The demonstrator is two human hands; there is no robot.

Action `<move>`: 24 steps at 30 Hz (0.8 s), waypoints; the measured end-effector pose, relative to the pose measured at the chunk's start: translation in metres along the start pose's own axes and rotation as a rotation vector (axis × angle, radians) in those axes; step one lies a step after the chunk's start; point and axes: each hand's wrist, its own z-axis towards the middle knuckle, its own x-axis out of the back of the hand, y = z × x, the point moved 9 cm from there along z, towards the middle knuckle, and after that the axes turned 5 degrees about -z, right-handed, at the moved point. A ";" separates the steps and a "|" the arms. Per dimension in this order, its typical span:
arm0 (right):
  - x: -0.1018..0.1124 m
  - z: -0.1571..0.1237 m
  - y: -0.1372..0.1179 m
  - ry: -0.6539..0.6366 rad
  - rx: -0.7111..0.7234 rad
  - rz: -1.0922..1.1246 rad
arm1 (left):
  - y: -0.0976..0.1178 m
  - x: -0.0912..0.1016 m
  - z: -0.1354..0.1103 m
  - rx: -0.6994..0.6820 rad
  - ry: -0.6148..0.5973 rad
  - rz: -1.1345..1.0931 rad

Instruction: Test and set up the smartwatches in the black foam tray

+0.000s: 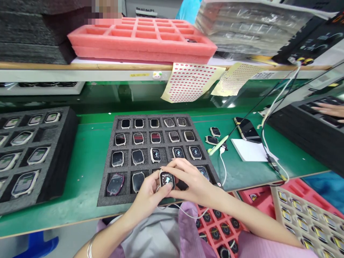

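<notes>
A square smartwatch (pixel 167 179) without a strap, its screen lit with a dial and a blue figure, is held over the front of a dark grey foam tray (pixel 107 196). My left hand (pixel 151 188) grips its left side, the thumb across the lower screen. Closed on its right and top edges is my right hand (pixel 189 179), fingers curved over it. A white cable (pixel 188 215) hangs below my hands; where it ends is hidden. Similar watches fill most visible pockets of the tray, several with lit screens. One purple-rimmed watch (pixel 115 184) sits at front left.
Another foam tray of watches (pixel 68 150) stands left. To the right lie two small watches (pixel 212 140), a green pen-like tool (pixel 218 145), a phone (pixel 248 129) and white paper (pixel 245 152). Another person's hand (pixel 329 109) rests on a black tray. Pink foam trays (pixel 142 43) sit on the shelf.
</notes>
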 end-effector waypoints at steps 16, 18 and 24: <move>0.005 -0.010 0.003 -0.010 -0.037 0.021 | -0.005 -0.008 0.001 0.029 -0.070 0.171; 0.010 -0.017 0.007 -0.025 -0.077 0.021 | -0.009 -0.013 -0.001 0.082 -0.128 0.192; 0.019 -0.047 0.037 -0.015 -0.225 -0.135 | -0.003 0.008 -0.006 0.142 -0.056 0.165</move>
